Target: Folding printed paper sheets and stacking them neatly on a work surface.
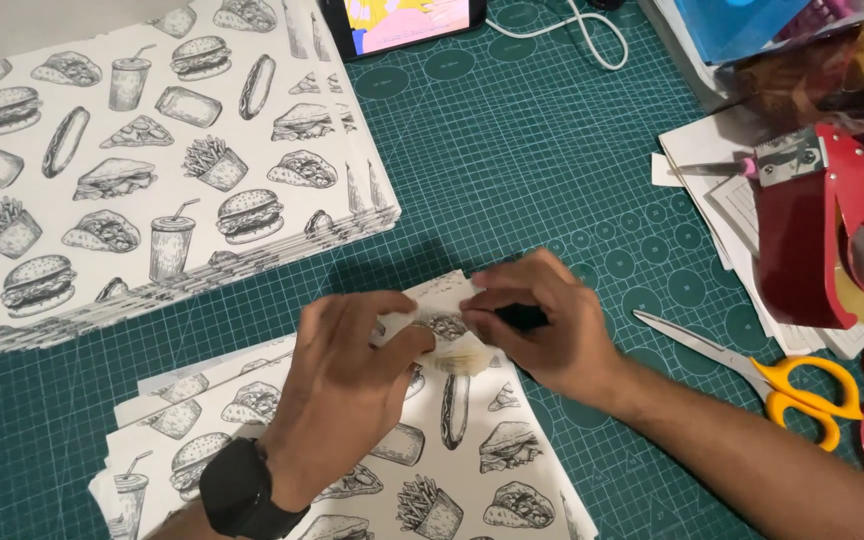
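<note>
- Both hands meet over the top corner of a small stack of printed paper sheets [472, 440] on the green cutting mat [512, 160] that covers the desk. The left hand [352, 380] has its grip narrowed, fingertips pressing down on a folded corner of the top sheet [447, 325]. The right hand [542, 320] is closed in a pinch on the same fold from the other side; a dark item shows under its fingers, too hidden to identify.
- Risk: motion blur on both hands suggests quick work. If the left fingers slip, the fold could probably spring open or crease off-line.
- Risk: the lower sheets are fanned out unevenly at the left edge. Pressure on the top sheet could drag those beneath and skew the stack further.
- Risk: the yellow-handled scissors [762, 375] lie just beside the right forearm with the blades pointing toward the hand. A sideways sweep of that arm could knock them or catch the blade.
- Risk: the red tape dispenser [832, 240] stands on loose white papers [712, 170] at the right edge; a nudge could tip it or shift those papers.
- Note: the larger stack of printed sheets [152, 170] sits well apart at upper left, with a phone [407, 22] and white cable [577, 35] at the top. Neither appears exposed to the hands.
</note>
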